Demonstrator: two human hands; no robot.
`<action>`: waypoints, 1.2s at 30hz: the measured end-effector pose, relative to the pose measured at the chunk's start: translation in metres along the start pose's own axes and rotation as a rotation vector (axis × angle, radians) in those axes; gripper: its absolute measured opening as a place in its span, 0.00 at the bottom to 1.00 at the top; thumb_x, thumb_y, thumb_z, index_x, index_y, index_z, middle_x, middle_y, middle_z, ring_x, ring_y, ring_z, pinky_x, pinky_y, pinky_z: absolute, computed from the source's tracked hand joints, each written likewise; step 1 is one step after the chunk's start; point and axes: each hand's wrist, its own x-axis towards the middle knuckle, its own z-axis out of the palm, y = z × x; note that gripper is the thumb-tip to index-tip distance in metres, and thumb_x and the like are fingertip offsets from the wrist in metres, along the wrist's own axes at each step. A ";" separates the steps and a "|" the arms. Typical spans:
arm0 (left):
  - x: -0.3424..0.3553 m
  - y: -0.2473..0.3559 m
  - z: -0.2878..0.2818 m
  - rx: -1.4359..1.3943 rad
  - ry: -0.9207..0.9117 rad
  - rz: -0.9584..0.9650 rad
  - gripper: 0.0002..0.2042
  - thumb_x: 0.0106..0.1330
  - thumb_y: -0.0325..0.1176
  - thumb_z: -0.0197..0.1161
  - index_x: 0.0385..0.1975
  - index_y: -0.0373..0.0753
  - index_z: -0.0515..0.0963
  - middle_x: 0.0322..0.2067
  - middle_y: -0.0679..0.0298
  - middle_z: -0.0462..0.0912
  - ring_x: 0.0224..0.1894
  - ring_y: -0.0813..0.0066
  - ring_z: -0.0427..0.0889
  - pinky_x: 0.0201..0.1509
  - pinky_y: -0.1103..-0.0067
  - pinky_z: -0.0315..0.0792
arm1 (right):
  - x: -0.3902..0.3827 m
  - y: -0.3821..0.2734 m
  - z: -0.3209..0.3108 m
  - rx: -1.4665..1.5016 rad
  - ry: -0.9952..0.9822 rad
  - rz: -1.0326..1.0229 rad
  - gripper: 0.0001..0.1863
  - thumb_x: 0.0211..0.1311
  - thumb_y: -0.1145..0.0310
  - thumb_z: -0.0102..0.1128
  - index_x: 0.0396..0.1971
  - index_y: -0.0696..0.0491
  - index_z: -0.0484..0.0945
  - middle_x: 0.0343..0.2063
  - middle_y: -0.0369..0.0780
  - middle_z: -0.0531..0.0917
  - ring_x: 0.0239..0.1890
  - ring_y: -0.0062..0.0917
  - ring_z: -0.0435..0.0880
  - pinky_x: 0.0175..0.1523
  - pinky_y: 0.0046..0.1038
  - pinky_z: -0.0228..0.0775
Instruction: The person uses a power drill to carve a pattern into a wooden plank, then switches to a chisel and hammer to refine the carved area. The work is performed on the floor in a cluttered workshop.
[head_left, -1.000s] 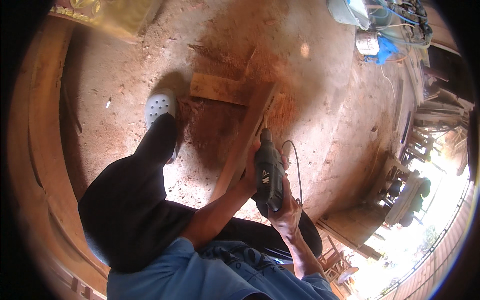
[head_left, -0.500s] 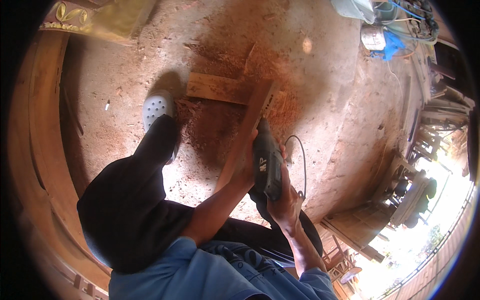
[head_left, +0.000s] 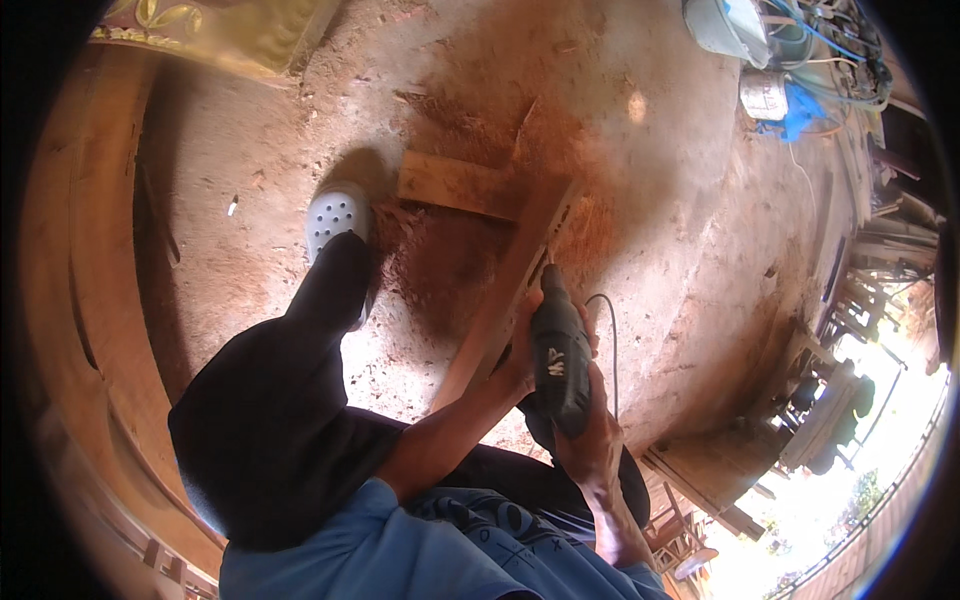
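A dark corded power drill [head_left: 562, 370] points away from me, its bit end at the right-hand edge of a wooden beam [head_left: 497, 292]. My right hand [head_left: 592, 440] is closed around the drill's rear grip. Against the left side of the drill's front body lies my left hand [head_left: 522, 345], closed on it, with part of its fingers hidden beneath the drill. Dark holes or slots show along the beam's edge beyond the bit. Whether the bit is inside the wood cannot be made out. The beam's far end rests on a shorter board [head_left: 455, 184] lying crosswise on the floor.
Reddish sawdust [head_left: 600, 225] covers the floor around the beam. The drill's cord [head_left: 613, 340] loops at its right. My grey clog [head_left: 337, 215] stands left of the boards. Long planks [head_left: 105, 290] line the left side. A bucket [head_left: 728, 30] and wood pieces [head_left: 720, 465] lie rightward.
The whole view has shifted, so the scene sits further right and lower. The drill has turned a little more upright in the picture, its tip slightly nearer me along the beam. Both hands keep their grip.
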 end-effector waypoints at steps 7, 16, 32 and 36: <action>0.001 -0.020 -0.011 0.202 0.100 0.004 0.45 0.64 0.80 0.47 0.58 0.39 0.75 0.48 0.55 0.83 0.53 0.61 0.83 0.60 0.65 0.77 | 0.011 0.002 -0.046 0.156 -0.016 0.047 0.45 0.53 0.80 0.69 0.74 0.55 0.62 0.56 0.55 0.83 0.60 0.40 0.84 0.61 0.37 0.77; -0.024 -0.023 -0.045 0.488 0.117 -0.294 0.43 0.70 0.73 0.48 0.70 0.39 0.64 0.59 0.54 0.78 0.59 0.63 0.80 0.61 0.64 0.77 | 0.117 -0.022 -0.116 0.255 -0.291 0.303 0.44 0.46 0.85 0.75 0.68 0.54 0.70 0.39 0.39 0.86 0.33 0.20 0.83 0.36 0.25 0.77; -0.010 -0.005 -0.046 0.348 0.255 -0.096 0.41 0.72 0.73 0.41 0.65 0.39 0.69 0.52 0.57 0.82 0.54 0.65 0.83 0.57 0.67 0.78 | 0.140 -0.016 -0.107 0.021 -0.395 0.251 0.48 0.49 0.81 0.71 0.74 0.48 0.64 0.54 0.44 0.84 0.53 0.28 0.85 0.61 0.32 0.76; 0.000 0.004 -0.032 0.301 0.246 -0.027 0.46 0.68 0.79 0.35 0.60 0.40 0.75 0.49 0.60 0.84 0.52 0.64 0.84 0.58 0.63 0.78 | 0.097 -0.009 -0.068 0.146 -0.197 0.219 0.45 0.50 0.80 0.68 0.73 0.53 0.64 0.55 0.48 0.84 0.57 0.34 0.84 0.61 0.33 0.75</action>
